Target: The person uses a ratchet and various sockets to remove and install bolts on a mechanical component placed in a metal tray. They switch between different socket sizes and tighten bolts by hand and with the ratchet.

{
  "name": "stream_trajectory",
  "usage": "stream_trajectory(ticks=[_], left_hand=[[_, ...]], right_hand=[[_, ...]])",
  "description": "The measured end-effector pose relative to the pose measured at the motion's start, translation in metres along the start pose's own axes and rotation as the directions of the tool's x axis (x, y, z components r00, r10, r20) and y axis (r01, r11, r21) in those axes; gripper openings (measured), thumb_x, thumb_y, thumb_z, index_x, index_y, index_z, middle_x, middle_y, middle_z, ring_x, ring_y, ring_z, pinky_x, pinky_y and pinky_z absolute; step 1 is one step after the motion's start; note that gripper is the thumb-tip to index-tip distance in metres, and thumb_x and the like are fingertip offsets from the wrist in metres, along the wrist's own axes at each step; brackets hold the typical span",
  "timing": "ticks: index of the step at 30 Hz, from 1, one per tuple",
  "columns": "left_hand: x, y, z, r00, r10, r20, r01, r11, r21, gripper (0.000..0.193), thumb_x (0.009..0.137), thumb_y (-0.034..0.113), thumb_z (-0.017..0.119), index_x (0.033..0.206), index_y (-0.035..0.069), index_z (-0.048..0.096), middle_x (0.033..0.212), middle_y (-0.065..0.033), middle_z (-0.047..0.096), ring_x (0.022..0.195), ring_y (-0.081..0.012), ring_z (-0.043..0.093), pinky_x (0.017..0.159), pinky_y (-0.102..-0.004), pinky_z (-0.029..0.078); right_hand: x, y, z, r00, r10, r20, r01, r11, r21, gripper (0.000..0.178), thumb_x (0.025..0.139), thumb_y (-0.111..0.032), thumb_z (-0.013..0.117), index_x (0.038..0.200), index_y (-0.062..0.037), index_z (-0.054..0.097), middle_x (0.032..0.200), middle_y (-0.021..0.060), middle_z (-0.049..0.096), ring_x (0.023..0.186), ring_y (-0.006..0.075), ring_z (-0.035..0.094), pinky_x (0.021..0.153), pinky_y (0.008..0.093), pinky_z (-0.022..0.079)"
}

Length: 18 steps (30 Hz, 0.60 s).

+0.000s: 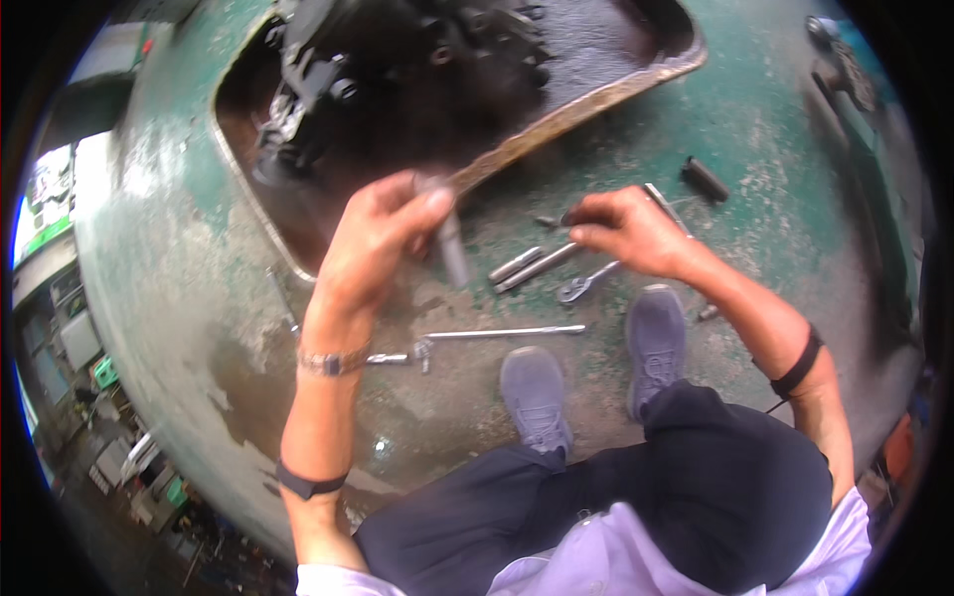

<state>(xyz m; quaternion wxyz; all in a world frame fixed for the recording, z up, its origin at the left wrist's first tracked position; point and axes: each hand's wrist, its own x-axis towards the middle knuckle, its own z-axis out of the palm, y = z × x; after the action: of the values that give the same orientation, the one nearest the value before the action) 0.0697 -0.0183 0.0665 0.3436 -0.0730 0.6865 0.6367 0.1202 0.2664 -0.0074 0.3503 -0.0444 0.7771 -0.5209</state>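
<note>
My left hand [383,228] is raised at the tray's near rim, thumb and fingers closed on a blurred grey cylindrical piece [453,253] that points down; its exact kind is smeared by motion. My right hand [631,228] hovers low over the tools with its fingers curled and a gap to the thumb, nothing visible held. By its thumb lies a metal bar [537,270] beside a short steel socket-like cylinder [515,262]. A ratchet wrench [576,288] rests below, partly under that hand. A small dark piece [546,221] lies near the fingertips.
A rusty-rimmed metal tray [566,124] holds a dark, oily machine assembly [397,79]. On the worn green floor lie a dark cylinder [706,179], a long bar [507,333] and a thin rod [282,301]. My shoes [535,392] stand close by. Green equipment [860,149] stands right.
</note>
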Motion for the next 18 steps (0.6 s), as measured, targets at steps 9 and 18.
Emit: stream_trajectory(ticks=[9,18], left_hand=[[-0.023,-0.082,0.02,0.888,-0.415,0.199,0.315,0.864,0.394,0.029,0.084,0.026,0.075,0.08,0.0,0.062,0.071,0.0009,0.058,0.065,-0.0068,0.049,0.056,-0.0268,0.04],[-0.01,-0.145,0.006,0.956,-0.293,-0.033,0.252,0.753,0.608,0.036,0.082,0.028,0.073,0.083,-0.005,0.06,0.075,-0.0153,0.062,0.069,-0.02,0.057,0.065,-0.0377,0.046]], right_hand=[[-0.068,0.076,0.007,0.989,0.051,-0.136,-0.064,0.994,-0.092,0.025,0.088,-0.015,0.067,0.106,0.0027,0.067,0.095,0.0194,0.07,0.089,0.0269,0.069,0.079,0.0368,0.052],[-0.036,0.06,-0.001,0.966,-0.026,-0.255,-0.009,0.99,-0.137,0.022,0.088,-0.011,0.065,0.105,0.0045,0.067,0.086,0.0143,0.069,0.082,0.0185,0.067,0.075,0.0341,0.053]])
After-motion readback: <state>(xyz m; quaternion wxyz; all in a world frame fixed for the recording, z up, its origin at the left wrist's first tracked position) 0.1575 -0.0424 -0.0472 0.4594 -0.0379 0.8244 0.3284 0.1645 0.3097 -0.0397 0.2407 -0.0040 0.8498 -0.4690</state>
